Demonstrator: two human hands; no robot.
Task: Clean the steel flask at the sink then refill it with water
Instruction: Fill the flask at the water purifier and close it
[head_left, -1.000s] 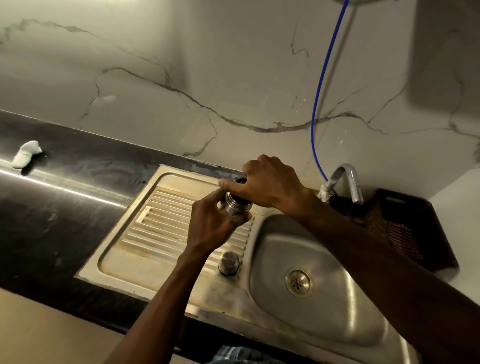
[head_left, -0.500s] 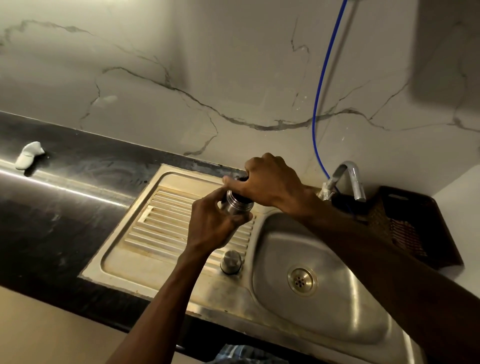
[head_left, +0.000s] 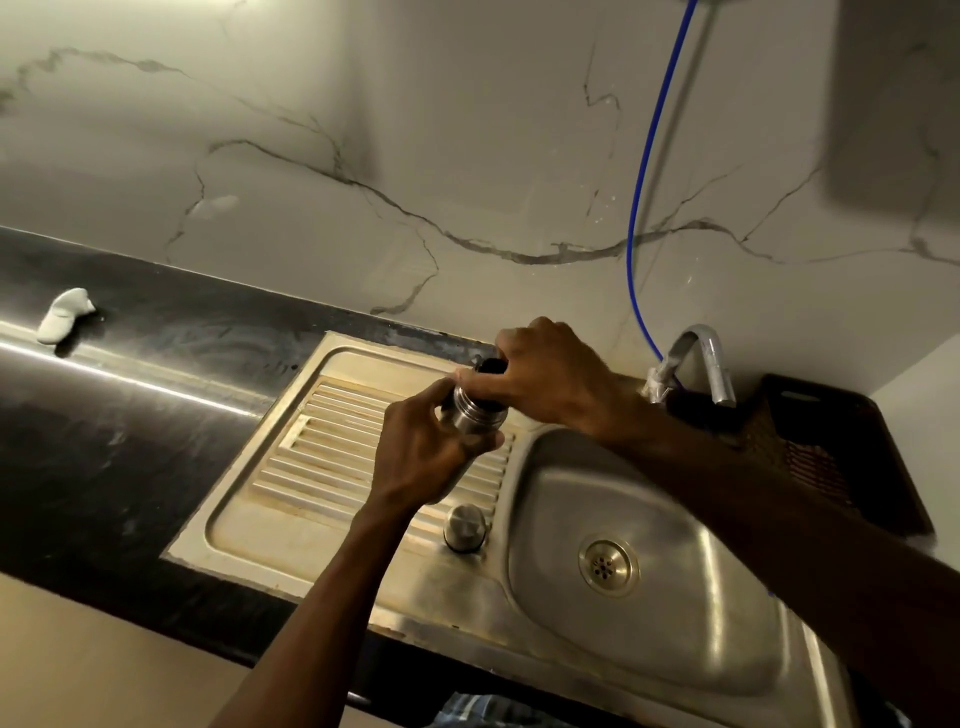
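- The steel flask (head_left: 475, 415) is held above the ribbed drainboard (head_left: 332, 441), just left of the sink basin (head_left: 649, 597).
- The left hand (head_left: 421, 452) wraps its grip round the flask's body from below.
- The right hand (head_left: 545, 374) closes its grip over the flask's dark top.
- A steel cap (head_left: 464, 527) stands on the drainboard, below the hands.

Dark polished table (head_left: 104, 441), steel sink (head_left: 675, 649) set into it, white lump (head_left: 62, 317) at far left, steel cap (head_left: 466, 526) on ribbed drainboard (head_left: 332, 447), dark basket (head_left: 841, 441) at right
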